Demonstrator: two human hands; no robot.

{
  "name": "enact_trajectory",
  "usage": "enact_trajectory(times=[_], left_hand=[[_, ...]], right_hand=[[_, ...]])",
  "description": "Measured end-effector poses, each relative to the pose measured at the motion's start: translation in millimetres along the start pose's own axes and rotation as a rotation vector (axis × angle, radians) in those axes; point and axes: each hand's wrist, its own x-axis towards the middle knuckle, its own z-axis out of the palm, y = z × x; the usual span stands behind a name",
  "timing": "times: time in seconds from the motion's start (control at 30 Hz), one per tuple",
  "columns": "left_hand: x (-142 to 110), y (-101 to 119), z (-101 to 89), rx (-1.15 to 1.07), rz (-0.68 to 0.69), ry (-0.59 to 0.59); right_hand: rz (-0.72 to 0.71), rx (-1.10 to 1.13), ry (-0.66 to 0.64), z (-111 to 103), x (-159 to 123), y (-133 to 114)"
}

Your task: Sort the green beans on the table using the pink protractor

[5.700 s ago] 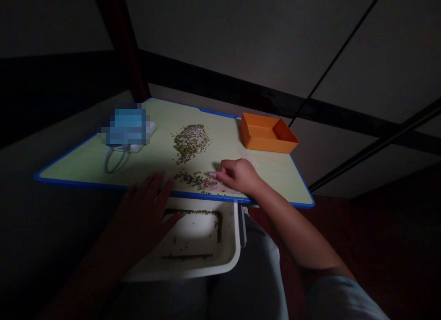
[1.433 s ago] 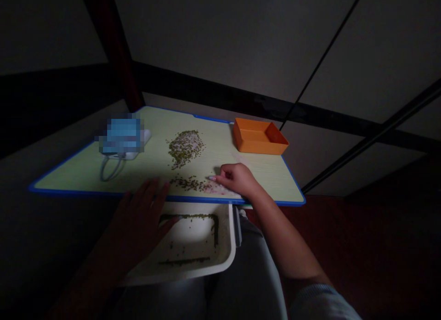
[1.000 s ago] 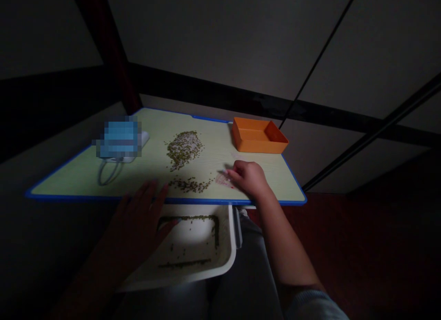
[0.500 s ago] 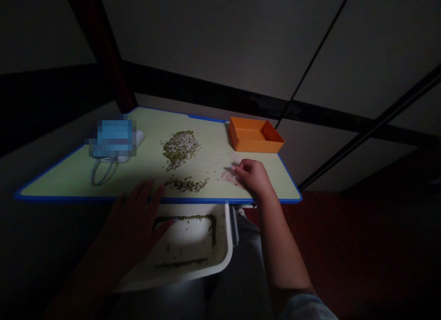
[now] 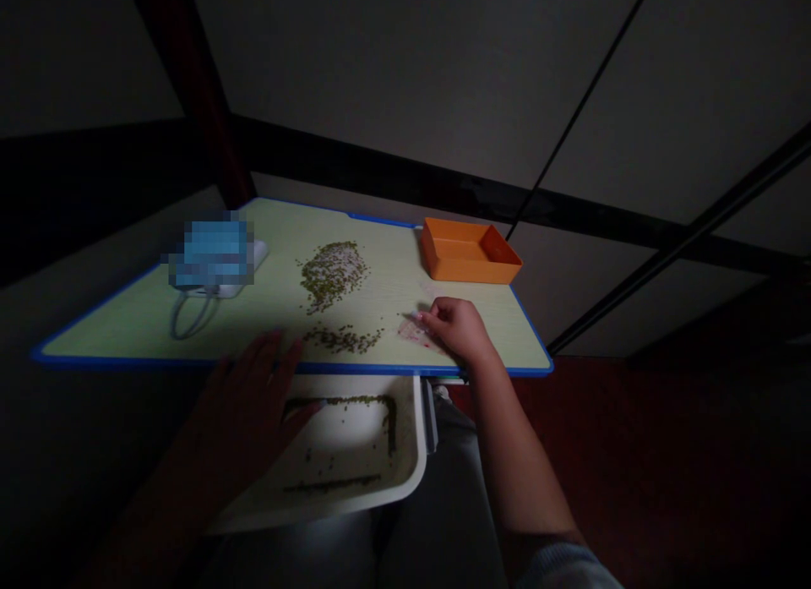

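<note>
My right hand (image 5: 454,325) hovers over or rests on the table at the right, thumb and forefinger pinched together. What is between the fingertips, if anything, is too small to make out. Beneath it a pinkish printed patch (image 5: 415,330) shows on the tabletop. My left hand (image 5: 257,403) lies open in shadow at the table's front edge, fingers spread and thumb over the white bin (image 5: 415,479). A heap of small greenish and pale grains (image 5: 334,272) covers the table's middle. Nearer the front edge lies a thinner strip of darker grains (image 5: 345,340).
An orange open box (image 5: 469,269) stands at the back right of the blue-edged table (image 5: 386,234). A blurred-out blue item (image 5: 212,253) with a grey cord loop (image 5: 193,312) sits on the left. Grains line the walls of the bin, a drawer-like tub below the table edge.
My right hand has shifted slightly left, staying pinched and uncovering a little more grain-free tabletop on its right. My left hand and the grains look the same.
</note>
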Motion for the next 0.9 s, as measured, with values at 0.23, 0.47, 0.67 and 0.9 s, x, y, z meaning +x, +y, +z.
enact_trajectory(times=[0.23,0.47,0.67,0.9], left_hand=[[-0.6,-0.6,2.8,0.014,0.020,0.008],[-0.7,0.3,3.1,0.031,0.036,0.038],[2.0,0.7,-0.7,0.031,0.025,0.011],[0.6,0.5,0.5,0.045,0.024,0.018]], right_hand=[[0.005,-0.025,0.015,0.8,-0.5,-1.3],[0.038,-0.057,0.030,0.4,0.3,-0.7],[0.078,-0.065,0.047,-0.6,1.4,2.3],[0.096,-0.003,0.059,0.8,1.9,11.4]])
